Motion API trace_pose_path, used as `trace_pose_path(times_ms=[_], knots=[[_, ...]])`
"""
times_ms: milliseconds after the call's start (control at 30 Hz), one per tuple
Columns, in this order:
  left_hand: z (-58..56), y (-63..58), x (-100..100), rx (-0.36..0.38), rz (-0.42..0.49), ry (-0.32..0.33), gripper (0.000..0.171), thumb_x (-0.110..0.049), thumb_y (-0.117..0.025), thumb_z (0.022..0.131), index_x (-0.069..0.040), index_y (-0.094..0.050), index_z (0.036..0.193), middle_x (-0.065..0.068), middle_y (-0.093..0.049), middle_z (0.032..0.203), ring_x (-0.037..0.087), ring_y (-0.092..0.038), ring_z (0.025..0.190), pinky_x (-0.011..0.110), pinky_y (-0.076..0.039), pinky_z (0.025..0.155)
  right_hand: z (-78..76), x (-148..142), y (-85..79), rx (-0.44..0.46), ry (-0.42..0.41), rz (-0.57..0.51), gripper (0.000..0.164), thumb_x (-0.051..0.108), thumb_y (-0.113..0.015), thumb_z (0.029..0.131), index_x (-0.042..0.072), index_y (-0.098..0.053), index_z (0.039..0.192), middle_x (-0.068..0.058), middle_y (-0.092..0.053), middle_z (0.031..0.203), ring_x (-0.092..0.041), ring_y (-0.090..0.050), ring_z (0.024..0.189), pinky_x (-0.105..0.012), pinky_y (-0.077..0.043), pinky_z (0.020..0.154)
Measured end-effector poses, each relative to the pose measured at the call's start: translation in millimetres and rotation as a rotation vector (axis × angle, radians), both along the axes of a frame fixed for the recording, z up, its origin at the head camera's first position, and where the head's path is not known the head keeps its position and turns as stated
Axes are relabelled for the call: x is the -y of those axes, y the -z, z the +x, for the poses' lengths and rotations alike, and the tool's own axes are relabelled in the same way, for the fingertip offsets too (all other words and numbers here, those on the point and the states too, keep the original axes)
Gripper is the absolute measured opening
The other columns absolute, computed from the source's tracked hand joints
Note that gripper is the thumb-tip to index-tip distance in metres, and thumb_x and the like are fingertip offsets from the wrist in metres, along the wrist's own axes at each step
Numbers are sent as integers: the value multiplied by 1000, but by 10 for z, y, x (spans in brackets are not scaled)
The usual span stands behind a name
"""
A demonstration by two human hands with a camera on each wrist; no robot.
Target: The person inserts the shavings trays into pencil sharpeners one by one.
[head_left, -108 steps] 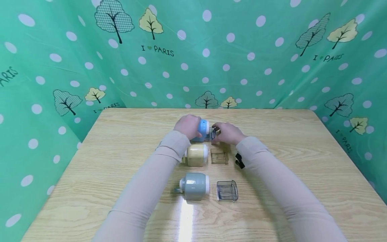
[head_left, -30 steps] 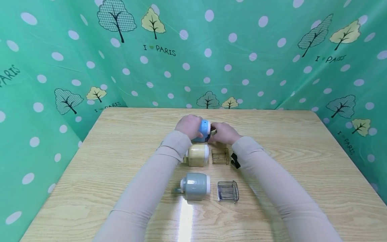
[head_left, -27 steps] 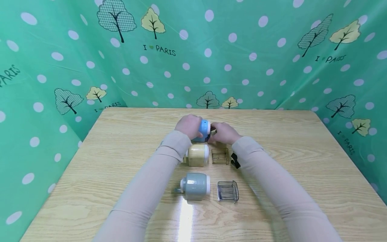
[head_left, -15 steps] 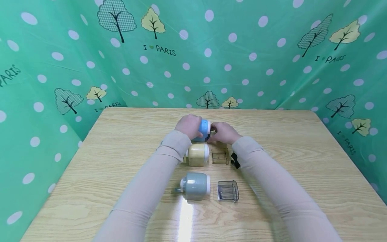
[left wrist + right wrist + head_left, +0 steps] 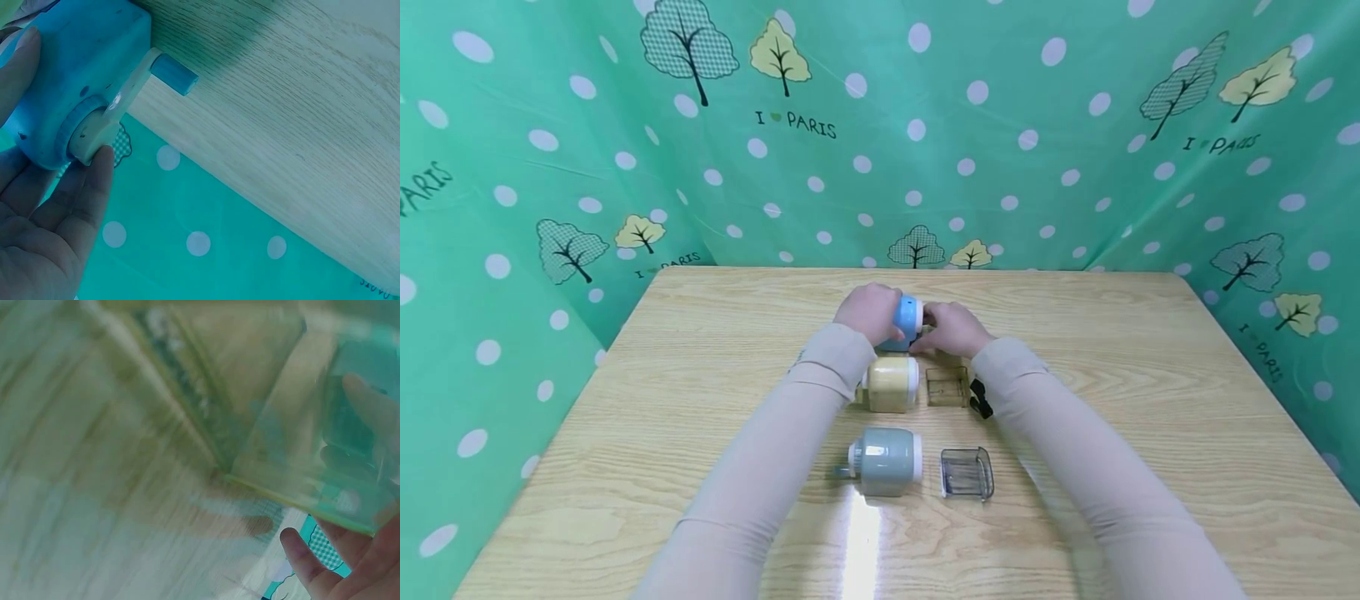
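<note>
A blue crank pencil sharpener (image 5: 907, 320) lies on its side toward the back of the table. My left hand (image 5: 868, 314) grips its body; in the left wrist view the fingers of that hand (image 5: 56, 231) reach round to the crank (image 5: 128, 94), whose blue knob (image 5: 175, 74) sticks out. At the sharpener's white-rimmed end, my right hand (image 5: 958, 328) pinches its see-through shavings tray, mostly hidden by the fingers and pushed up against the body. The right wrist view shows this hand (image 5: 356, 562) beyond a blurred, yellowish clear tray (image 5: 262, 419).
Nearer on the table (image 5: 700, 367) lie a cream-yellow sharpener (image 5: 889, 385) with its amber tray (image 5: 947, 388) and a grey-green sharpener (image 5: 887, 462) with its smoky tray (image 5: 967, 473). A black strap piece (image 5: 980, 400) shows by my right cuff. Green polka-dot cloth (image 5: 820, 200) hangs behind.
The right hand has moved left with the clear tray, closing the gap to the blue sharpener. The left hand keeps its grip, and the other sharpeners stay put.
</note>
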State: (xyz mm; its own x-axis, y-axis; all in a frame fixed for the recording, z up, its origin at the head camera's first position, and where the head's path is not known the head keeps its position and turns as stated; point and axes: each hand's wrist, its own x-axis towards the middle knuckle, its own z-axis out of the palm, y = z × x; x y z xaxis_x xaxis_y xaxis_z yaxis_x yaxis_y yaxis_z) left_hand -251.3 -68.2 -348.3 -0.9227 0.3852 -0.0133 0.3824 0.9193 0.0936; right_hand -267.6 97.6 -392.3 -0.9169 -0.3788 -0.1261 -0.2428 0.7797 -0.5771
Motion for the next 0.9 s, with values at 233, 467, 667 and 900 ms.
trace_pose_path(times_ms=[233, 467, 667, 900], knots=[[2, -12, -6, 6, 7, -7, 58, -37, -82, 76, -2, -69, 122, 12, -74, 109, 25, -69, 96, 36, -56, 90, -5, 8, -13, 10, 16, -6, 62, 26, -83, 77, -1, -64, 131, -18, -68, 131, -33, -61, 122, -45, -46, 106], [23, -19, -3, -4, 12, -2, 59, -37, -81, 77, -1, -69, 122, 13, -74, 109, 26, -69, 96, 36, -56, 90, 8, 6, -13, 18, 17, -13, 63, 25, -83, 77, -1, -64, 131, -18, -67, 132, -34, -61, 122, -46, -45, 107], [29, -23, 2, 0, -6, 16, 61, -37, -80, 79, 0, -66, 125, 15, -72, 113, 27, -69, 100, 37, -56, 92, 11, 0, -6, 33, 14, -34, 64, 24, -83, 77, -2, -63, 132, -18, -66, 134, -34, -59, 125, -46, -43, 109], [30, -6, 15, 3, -42, 37, 68, -39, -78, 81, 0, -62, 134, 16, -68, 123, 28, -66, 107, 38, -54, 96, 0, -29, 29, 46, -21, -86, 66, 24, -82, 78, -3, -61, 134, -20, -65, 135, -35, -58, 125, -48, -43, 109]])
